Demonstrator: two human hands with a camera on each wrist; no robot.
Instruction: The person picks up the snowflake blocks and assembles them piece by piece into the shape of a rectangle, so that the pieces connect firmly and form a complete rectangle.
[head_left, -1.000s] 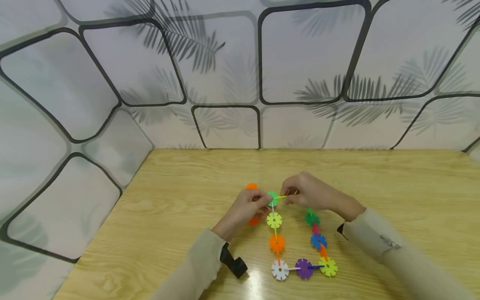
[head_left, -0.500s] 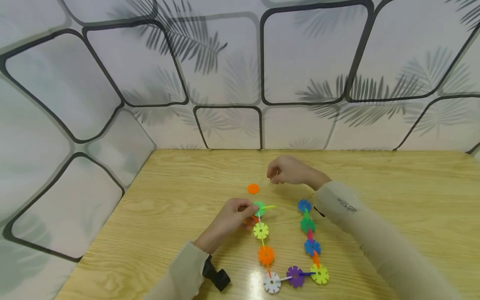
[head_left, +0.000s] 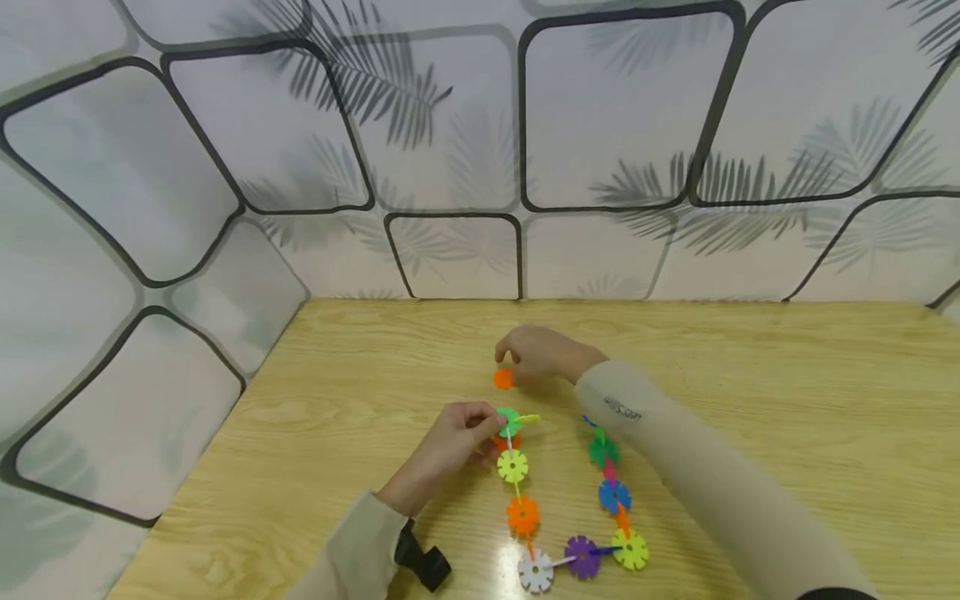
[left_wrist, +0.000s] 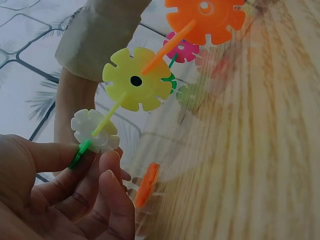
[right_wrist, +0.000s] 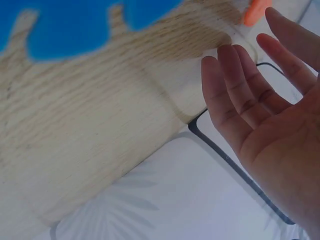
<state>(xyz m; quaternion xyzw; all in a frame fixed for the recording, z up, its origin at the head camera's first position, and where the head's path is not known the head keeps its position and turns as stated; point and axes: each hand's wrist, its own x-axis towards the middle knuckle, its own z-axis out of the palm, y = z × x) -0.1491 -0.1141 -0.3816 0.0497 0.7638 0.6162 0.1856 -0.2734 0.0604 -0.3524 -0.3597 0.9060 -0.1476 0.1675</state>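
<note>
My left hand (head_left: 450,446) pinches a green notched plastic disc (head_left: 509,421) at one end of a chain of interlocked flower discs. A yellow disc (head_left: 528,417) sticks out edge-on from the green one. Down the chain come a flat yellow disc (head_left: 512,466), an orange disc (head_left: 522,516), a white disc (head_left: 536,571) and a purple disc (head_left: 582,557). My right hand (head_left: 546,352) reaches beside a loose orange disc (head_left: 503,379); in the right wrist view its fingers are spread, with nothing between them and the thumb.
The chain's right side runs through a yellow disc (head_left: 630,550), a blue disc (head_left: 615,496) and a green disc (head_left: 603,450), partly beneath the right sleeve (head_left: 645,408). Another orange-red disc (head_left: 507,443) lies by the left fingers. A patterned wall (head_left: 592,250) borders the wooden table (head_left: 360,350).
My right hand has let go of the yellow disc beside the green one and moved left and away to the loose orange disc. The left hand has shifted left and nearer with the chain.
</note>
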